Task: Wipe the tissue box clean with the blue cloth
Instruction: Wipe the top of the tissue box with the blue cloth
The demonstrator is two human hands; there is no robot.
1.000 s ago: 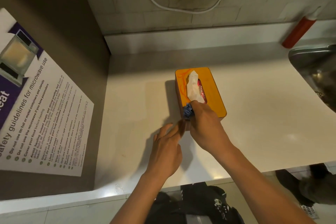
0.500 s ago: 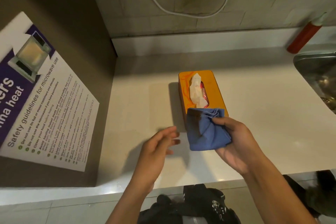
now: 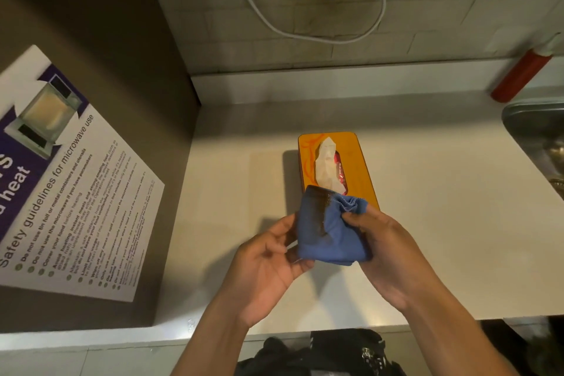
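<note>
cloth: the blue cloth (image 3: 331, 232) is bunched up and held off the counter between both hands, a bit below center of the frame. its top edge overlaps the near end of the tissue box in this view; can't tell if it actually touches the box

left hand: the left hand (image 3: 268, 265) is palm-up-ish on the cloth's left side, fingers curled round that edge and gripping it

right hand: the right hand (image 3: 384, 250) has the cloth's right side, thumb and fingers pinching a gathered fold near the top corner

tissue box: the orange tissue box (image 3: 357, 162) sits flat on the counter right at frame center, long side running away from the camera. 1 white tissue (image 3: 326, 162) sticks up out of the slot, with some red showing inside the opening

counter: pale white counter (image 3: 442, 223), box casts a shadow to its left

left of frame: a microwave safety poster (image 3: 70, 192) stuck on a brown side panel

upper frame: tiled wall with a white cable (image 3: 305, 30) looping down across it

right edge: a red bottle (image 3: 518, 76) leaning at the back of the counter, and the rim of a metal sink (image 3: 531, 122) just below it
</note>
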